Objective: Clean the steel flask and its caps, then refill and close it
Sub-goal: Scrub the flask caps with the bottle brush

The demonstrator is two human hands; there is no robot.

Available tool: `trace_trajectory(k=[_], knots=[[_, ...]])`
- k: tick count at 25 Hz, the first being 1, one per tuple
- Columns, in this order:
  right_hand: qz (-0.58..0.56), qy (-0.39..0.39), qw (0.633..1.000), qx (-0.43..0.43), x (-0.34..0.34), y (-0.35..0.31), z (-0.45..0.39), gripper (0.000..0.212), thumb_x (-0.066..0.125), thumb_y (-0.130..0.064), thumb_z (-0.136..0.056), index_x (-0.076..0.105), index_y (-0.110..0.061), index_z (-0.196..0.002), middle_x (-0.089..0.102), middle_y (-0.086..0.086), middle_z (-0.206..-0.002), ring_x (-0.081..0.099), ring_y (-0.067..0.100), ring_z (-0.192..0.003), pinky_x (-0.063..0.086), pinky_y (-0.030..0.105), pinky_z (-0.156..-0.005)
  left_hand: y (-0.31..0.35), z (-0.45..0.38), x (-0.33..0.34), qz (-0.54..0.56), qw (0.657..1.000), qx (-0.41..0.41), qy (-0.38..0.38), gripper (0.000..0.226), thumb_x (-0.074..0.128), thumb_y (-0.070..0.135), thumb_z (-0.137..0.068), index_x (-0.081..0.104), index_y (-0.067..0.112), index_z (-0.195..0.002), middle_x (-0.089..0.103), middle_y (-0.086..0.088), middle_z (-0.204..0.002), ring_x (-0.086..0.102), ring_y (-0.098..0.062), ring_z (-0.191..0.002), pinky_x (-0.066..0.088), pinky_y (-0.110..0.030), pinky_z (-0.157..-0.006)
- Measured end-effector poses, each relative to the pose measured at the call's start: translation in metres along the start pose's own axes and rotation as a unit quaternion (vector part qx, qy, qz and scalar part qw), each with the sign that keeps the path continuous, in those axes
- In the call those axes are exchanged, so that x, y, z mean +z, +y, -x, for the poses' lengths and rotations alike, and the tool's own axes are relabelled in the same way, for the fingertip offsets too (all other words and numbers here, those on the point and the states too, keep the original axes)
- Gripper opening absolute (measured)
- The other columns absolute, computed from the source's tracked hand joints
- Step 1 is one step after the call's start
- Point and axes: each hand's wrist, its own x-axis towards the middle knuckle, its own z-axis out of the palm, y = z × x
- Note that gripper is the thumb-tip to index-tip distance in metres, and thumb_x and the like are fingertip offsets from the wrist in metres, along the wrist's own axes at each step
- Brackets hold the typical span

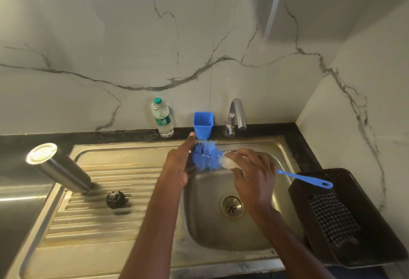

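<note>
The steel flask [59, 166] stands mouth-down and tilted on the drainboard at the left. A black cap [115, 199] lies on the ribs beside it. Over the sink's back edge my left hand [177, 166] holds a small dark item [190, 169], apparently another cap, mostly hidden by the palm and the bristles. My right hand [254, 179] grips the blue bottle brush [207, 157] just behind its blue and white bristles, which press against that dark item. The brush's blue handle sticks out to the right over the basket.
The steel sink bowl [212, 230] with its drain lies under my hands. Along the back wall stand a plastic water bottle [162, 118], a blue cup [203, 124] and the tap [235, 115]. A dark plastic basket [354, 252] holding a checked cloth sits at the right.
</note>
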Motion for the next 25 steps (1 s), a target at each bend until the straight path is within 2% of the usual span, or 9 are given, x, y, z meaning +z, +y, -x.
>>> trace_trajectory(k=[3, 6, 11, 13, 15, 16, 19, 22, 25], knots=[[-0.054, -0.078, 0.992, 0.084, -0.008, -0.001, -0.006, 0.040, 0.085, -0.028, -0.079, 0.074, -0.039, -0.115, 0.073, -0.018, -0.105, 0.065, 0.012, -0.094, 0.042, 0.032, -0.083, -0.006, 0.002, 0.001, 0.095, 0.994, 0.024, -0.052, 0.019, 0.080, 0.023, -0.089, 0.071, 0.009, -0.100, 0.079, -0.009, -0.085, 0.077, -0.022, -0.077, 0.060, -0.041, -0.077], [-0.292, -0.197, 0.892, 0.282, -0.010, -0.007, -0.007, 0.035, 0.064, -0.062, -0.083, 0.073, -0.036, -0.105, 0.074, -0.012, -0.074, 0.069, 0.006, -0.069, 0.053, 0.036, -0.073, -0.009, -0.001, -0.002, 0.178, 0.967, 0.112, -0.142, 0.006, 0.074, 0.012, -0.087, 0.074, 0.015, -0.093, 0.073, -0.002, -0.087, 0.072, -0.018, -0.082, 0.056, -0.041, -0.091], [-0.141, -0.140, 0.971, 0.134, -0.018, -0.008, -0.004, 0.035, 0.080, -0.044, -0.084, 0.070, -0.043, -0.117, 0.067, -0.024, -0.101, 0.057, -0.002, -0.091, 0.047, 0.018, -0.075, -0.015, -0.001, -0.009, 0.090, 0.986, 0.078, -0.114, 0.030, 0.073, 0.040, -0.095, 0.069, 0.018, -0.115, 0.075, -0.009, -0.107, 0.076, -0.023, -0.093, 0.064, -0.040, -0.075], [-0.067, -0.092, 0.991, 0.064, -0.010, -0.004, 0.001, 0.044, 0.087, -0.031, -0.078, 0.072, -0.042, -0.118, 0.064, -0.020, -0.102, 0.057, 0.008, -0.095, 0.051, 0.028, -0.077, -0.022, 0.002, -0.007, 0.091, 0.990, 0.056, -0.091, 0.024, 0.074, 0.034, -0.094, 0.067, 0.017, -0.110, 0.076, -0.008, -0.103, 0.077, -0.019, -0.084, 0.062, -0.033, -0.064], [-0.095, -0.127, 0.982, 0.106, -0.008, -0.002, 0.000, 0.039, 0.086, -0.030, -0.079, 0.073, -0.038, -0.115, 0.068, -0.017, -0.099, 0.060, 0.012, -0.090, 0.052, 0.033, -0.075, -0.024, 0.005, -0.005, 0.112, 0.987, 0.050, -0.101, 0.018, 0.075, 0.023, -0.090, 0.070, 0.012, -0.103, 0.077, -0.007, -0.097, 0.078, -0.019, -0.081, 0.061, -0.030, -0.064], [-0.186, -0.185, 0.946, 0.191, -0.012, -0.005, -0.004, 0.030, 0.083, -0.032, -0.084, 0.075, -0.032, -0.112, 0.072, -0.014, -0.094, 0.064, 0.011, -0.082, 0.051, 0.030, -0.069, -0.024, 0.005, -0.005, 0.130, 0.984, 0.055, -0.108, 0.020, 0.076, 0.021, -0.087, 0.071, 0.010, -0.103, 0.078, -0.007, -0.096, 0.078, -0.020, -0.083, 0.062, -0.031, -0.067], [-0.445, -0.316, 0.747, 0.380, -0.023, -0.011, -0.009, 0.012, 0.067, -0.024, -0.099, 0.074, -0.014, -0.098, 0.068, 0.002, -0.068, 0.054, 0.006, -0.044, 0.035, 0.019, -0.042, -0.021, 0.000, -0.010, 0.192, 0.968, 0.119, -0.112, 0.055, 0.095, 0.023, -0.064, 0.070, 0.007, -0.111, 0.076, -0.008, -0.098, 0.074, -0.021, -0.089, 0.060, -0.038, -0.080], [-0.404, -0.334, 0.783, 0.333, -0.017, 0.001, -0.001, 0.014, 0.069, -0.029, -0.099, 0.075, -0.017, -0.102, 0.071, 0.004, -0.074, 0.059, 0.005, -0.048, 0.037, 0.018, -0.042, -0.023, -0.017, -0.027, 0.238, 0.959, 0.141, -0.063, 0.082, 0.094, 0.019, -0.065, 0.056, 0.020, -0.138, 0.070, -0.009, -0.114, 0.071, -0.030, -0.108, 0.059, -0.047, -0.087], [-0.363, -0.292, 0.810, 0.356, -0.016, 0.018, 0.003, 0.021, 0.072, -0.031, -0.097, 0.073, -0.014, -0.109, 0.071, 0.006, -0.077, 0.057, -0.001, -0.043, 0.036, 0.015, -0.039, -0.030, -0.028, -0.049, 0.277, 0.951, 0.123, -0.061, 0.094, 0.098, 0.020, -0.062, 0.049, 0.029, -0.141, 0.072, -0.007, -0.113, 0.068, -0.039, -0.123, 0.060, -0.049, -0.094]])
